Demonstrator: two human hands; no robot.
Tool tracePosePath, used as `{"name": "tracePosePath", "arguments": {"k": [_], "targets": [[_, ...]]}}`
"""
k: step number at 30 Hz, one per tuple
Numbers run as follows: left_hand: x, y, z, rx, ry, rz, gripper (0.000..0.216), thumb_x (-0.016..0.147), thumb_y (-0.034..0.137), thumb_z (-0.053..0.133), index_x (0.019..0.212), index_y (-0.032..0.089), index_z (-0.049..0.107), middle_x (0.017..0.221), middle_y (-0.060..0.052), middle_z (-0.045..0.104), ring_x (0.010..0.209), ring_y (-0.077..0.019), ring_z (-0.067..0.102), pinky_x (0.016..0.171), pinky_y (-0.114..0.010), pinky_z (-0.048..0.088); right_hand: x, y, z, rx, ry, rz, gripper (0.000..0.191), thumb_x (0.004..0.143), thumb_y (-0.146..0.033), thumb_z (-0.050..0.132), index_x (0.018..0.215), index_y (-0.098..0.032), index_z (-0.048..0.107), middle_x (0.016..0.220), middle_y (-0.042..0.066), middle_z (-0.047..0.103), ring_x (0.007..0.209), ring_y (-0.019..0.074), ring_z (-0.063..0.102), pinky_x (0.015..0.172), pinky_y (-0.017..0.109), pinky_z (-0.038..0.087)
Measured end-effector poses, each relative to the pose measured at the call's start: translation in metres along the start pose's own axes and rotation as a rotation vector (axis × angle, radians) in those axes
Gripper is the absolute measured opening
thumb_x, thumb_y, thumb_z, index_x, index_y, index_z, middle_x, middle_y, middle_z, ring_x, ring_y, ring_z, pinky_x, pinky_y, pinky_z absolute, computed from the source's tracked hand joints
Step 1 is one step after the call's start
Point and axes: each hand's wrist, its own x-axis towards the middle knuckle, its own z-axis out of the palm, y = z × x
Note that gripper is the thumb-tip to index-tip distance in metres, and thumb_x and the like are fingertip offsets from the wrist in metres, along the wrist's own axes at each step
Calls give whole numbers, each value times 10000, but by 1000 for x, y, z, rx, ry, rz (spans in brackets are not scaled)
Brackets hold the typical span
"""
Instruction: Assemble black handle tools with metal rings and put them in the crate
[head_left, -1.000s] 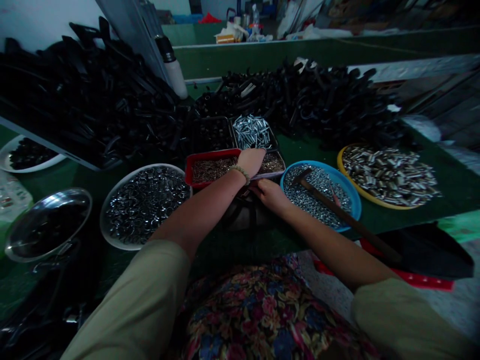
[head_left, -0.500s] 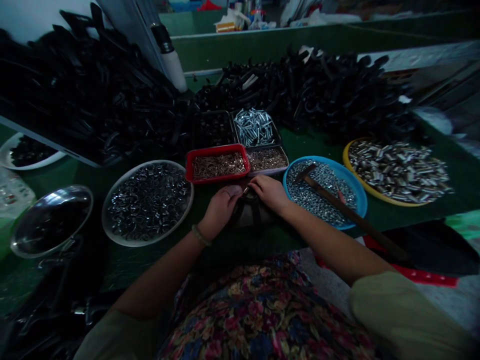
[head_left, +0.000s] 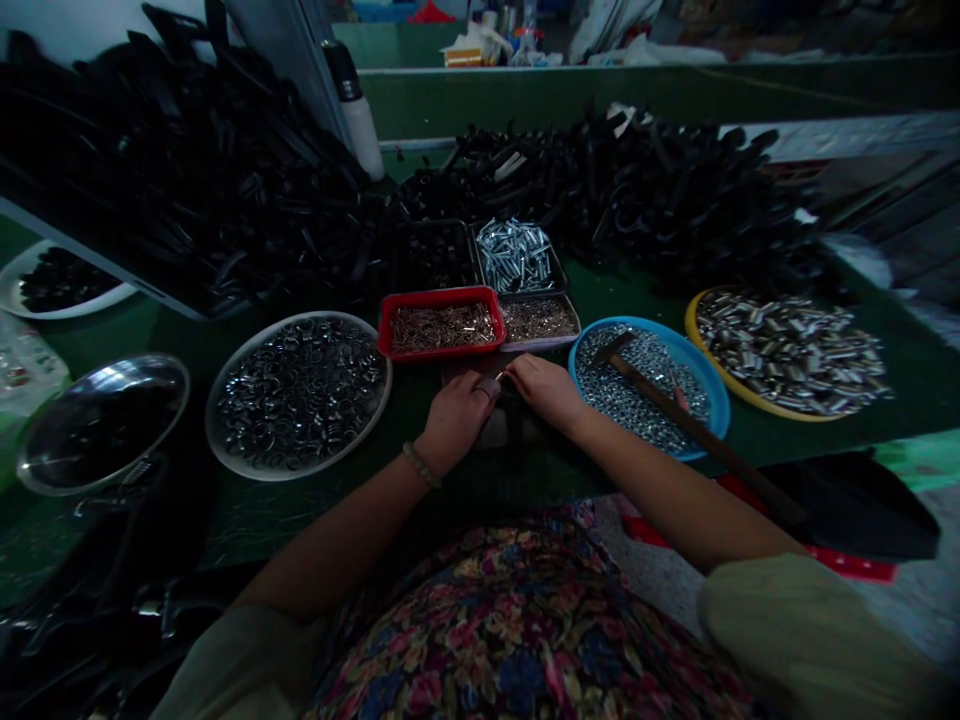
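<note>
My left hand (head_left: 456,418) and my right hand (head_left: 546,388) meet over a dark part (head_left: 504,432) lying on the green table just in front of me. The fingertips of both pinch something small and thin between them; it is too dim to tell what. Right behind my hands sit a red tray (head_left: 441,297) of small brownish metal pieces and a pale tray (head_left: 541,340) of similar pieces.
A clear dish of dark rings (head_left: 300,392) lies left, a steel bowl (head_left: 101,420) further left. A hammer (head_left: 690,425) rests across a blue dish of nuts (head_left: 651,388); a yellow dish of silver tubes (head_left: 787,350) is right. Black parts (head_left: 195,200) pile up behind.
My left hand drew back from the trays behind to the dark part in front of me and joined my right hand, which stayed at that part.
</note>
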Motion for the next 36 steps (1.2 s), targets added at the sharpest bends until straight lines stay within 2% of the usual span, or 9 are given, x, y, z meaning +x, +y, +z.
{"name": "tracePosePath", "arguments": {"k": [6,10,14,17,19,24,29,32,36], "targets": [[-3,3,-1,-11,-23,85,185,909,181,496,1065,179,597,992,-64,574,909,-214,544,797,-328,478,-1,3,-4,120,-66,-86,239,954,-184,425,1100,-132,607,1109,124,644,1037,224,593,892,333,460],[-3,2,-1,9,-37,101,245,916,168,476,1140,167,575,1034,-76,571,928,-216,544,819,-338,479,-12,21,-28,309,-25,125,316,958,-260,409,1198,-153,585,1161,107,654,1081,211,600,937,354,468],[-2,-2,-1,-4,-35,140,243,926,178,469,1145,168,574,1047,-70,575,947,-206,546,838,-329,477,-63,66,-58,-68,106,399,416,931,-342,428,1233,-88,560,1166,187,633,1089,307,578,943,457,441],[0,-4,0,-38,-15,148,206,917,212,502,1096,162,591,1035,-68,584,938,-206,551,843,-330,483,-104,90,-67,-375,-44,461,400,910,-362,441,1125,-68,606,1040,203,656,975,337,592,831,461,464],[1,-5,1,-73,2,133,186,914,240,516,1059,160,602,1022,-66,591,930,-205,556,849,-332,487,-120,96,-66,-447,-129,474,370,900,-374,461,1071,-85,618,995,184,663,928,327,597,762,426,469],[3,-3,4,-149,43,111,171,922,244,503,1017,151,610,1013,-70,604,948,-200,566,890,-334,481,-121,95,-61,-443,-208,502,329,902,-379,486,1056,-116,608,980,147,672,915,312,611,716,392,462],[0,0,2,-117,2,110,173,922,207,489,1045,161,601,1027,-71,596,967,-200,560,889,-332,478,-118,100,-63,-418,-249,500,303,905,-348,483,1023,-99,609,983,168,665,927,320,620,739,406,478],[-6,1,0,-110,-28,124,229,939,207,451,1127,165,574,1065,-73,585,978,-196,553,880,-323,479,-121,87,-63,-328,-171,517,330,927,-313,422,1107,-89,582,1063,195,648,965,321,624,771,420,493],[-13,2,-5,-72,-71,128,311,934,185,445,1235,153,519,1162,-91,556,1022,-201,538,926,-329,461,-110,38,-66,14,35,474,411,956,-292,331,1309,-133,469,1188,173,630,1052,305,624,867,452,495]]}}
